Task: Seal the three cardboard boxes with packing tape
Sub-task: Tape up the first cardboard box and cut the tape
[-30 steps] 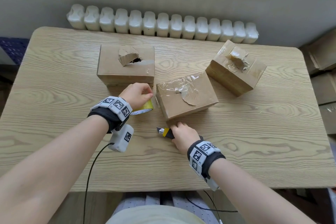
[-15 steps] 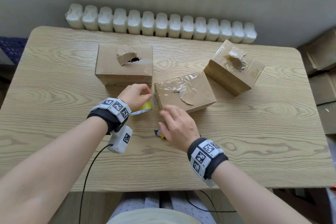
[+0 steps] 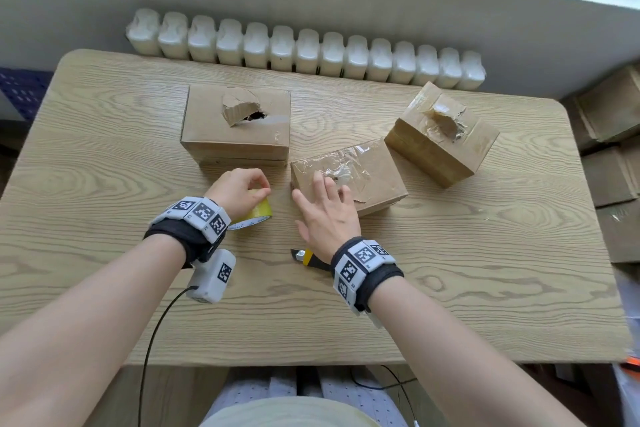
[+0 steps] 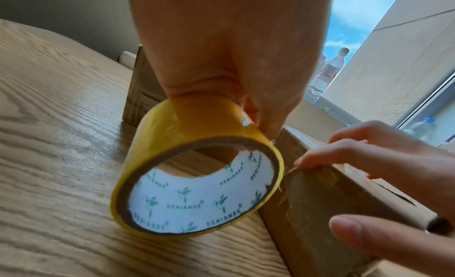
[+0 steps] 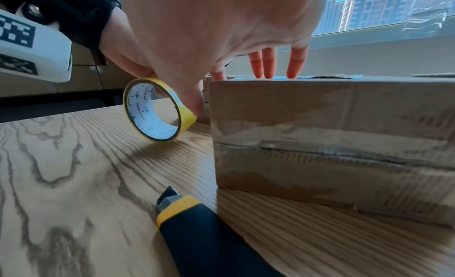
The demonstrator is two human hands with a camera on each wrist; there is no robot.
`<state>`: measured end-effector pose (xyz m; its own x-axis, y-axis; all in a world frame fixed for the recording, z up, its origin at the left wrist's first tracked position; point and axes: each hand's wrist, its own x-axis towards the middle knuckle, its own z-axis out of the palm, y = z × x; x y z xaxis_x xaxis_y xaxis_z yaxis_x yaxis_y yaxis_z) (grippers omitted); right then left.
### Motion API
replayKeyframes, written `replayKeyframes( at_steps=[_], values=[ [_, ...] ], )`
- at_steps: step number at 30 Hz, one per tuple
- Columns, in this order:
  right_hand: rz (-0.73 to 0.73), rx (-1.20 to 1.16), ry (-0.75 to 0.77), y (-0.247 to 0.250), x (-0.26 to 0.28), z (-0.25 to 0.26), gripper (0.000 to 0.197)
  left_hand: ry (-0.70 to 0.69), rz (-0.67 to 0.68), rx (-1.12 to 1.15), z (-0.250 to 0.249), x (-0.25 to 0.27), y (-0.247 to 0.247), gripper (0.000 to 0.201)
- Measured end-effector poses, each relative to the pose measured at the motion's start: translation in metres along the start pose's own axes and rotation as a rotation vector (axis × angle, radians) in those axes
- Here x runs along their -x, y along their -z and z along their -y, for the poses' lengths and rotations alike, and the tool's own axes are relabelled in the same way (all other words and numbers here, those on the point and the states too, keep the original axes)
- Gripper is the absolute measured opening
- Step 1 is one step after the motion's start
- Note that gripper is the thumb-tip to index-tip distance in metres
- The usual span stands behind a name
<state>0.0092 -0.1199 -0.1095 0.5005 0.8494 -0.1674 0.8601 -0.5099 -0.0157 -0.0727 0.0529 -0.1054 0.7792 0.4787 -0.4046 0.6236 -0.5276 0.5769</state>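
Tape [image 4: 197, 164] on table [image 3: 104, 149] beside middle box [image 3: 374, 177], pinched by left hand [image 3: 239, 189]. Looks light, sticky; hold by rim. Right hand [image 3: 329, 215] flat, fingers straight, on box top; box likely light, slides.

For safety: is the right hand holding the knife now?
No, the knife lies on the table; the right hand reaches onto the middle box.

The right hand [image 3: 327, 215] left the knife [image 3: 306, 256] for the middle box [image 3: 375, 172].

Black wristbands [image 3: 180, 236] with checkered white tags [image 3: 363, 255]
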Motion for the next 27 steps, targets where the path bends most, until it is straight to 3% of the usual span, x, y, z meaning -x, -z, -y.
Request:
replayKeyframes(
  at_steps=[3, 7, 11, 15, 20, 23, 27],
  values=[
    [0.041, 0.032, 0.041, 0.006, 0.005, -0.001, 0.041, 0.002, -0.005, 0.021, -0.004, 0.002, 0.003, 0.008],
    [0.139, -0.055, 0.110, 0.015, 0.012, -0.010, 0.058, -0.013, -0.014, 0.051, -0.008, 0.005, 0.009, 0.007],
    [0.115, -0.229, 0.030, 0.023, 0.002, -0.001, 0.071, -0.025, -0.029, 0.100, -0.014, 0.012, 0.014, 0.008],
    [0.208, -0.461, -0.054, 0.028, -0.010, 0.016, 0.085, -0.039, 0.032, 0.203, -0.018, 0.023, 0.021, 0.017],
    [0.070, -0.936, -0.133, 0.036, -0.009, 0.012, 0.050, -0.067, 0.043, 0.321, -0.034, 0.036, 0.032, 0.020],
    [0.028, -1.220, -0.277, 0.043, -0.005, 0.008, 0.035, -0.101, 0.077, 0.355, -0.047, 0.042, 0.035, 0.019],
    [-0.091, -1.348, -0.345, 0.049, -0.002, 0.001, 0.018, -0.141, 0.129, 0.359, -0.057, 0.048, 0.035, 0.018]
  ],
)
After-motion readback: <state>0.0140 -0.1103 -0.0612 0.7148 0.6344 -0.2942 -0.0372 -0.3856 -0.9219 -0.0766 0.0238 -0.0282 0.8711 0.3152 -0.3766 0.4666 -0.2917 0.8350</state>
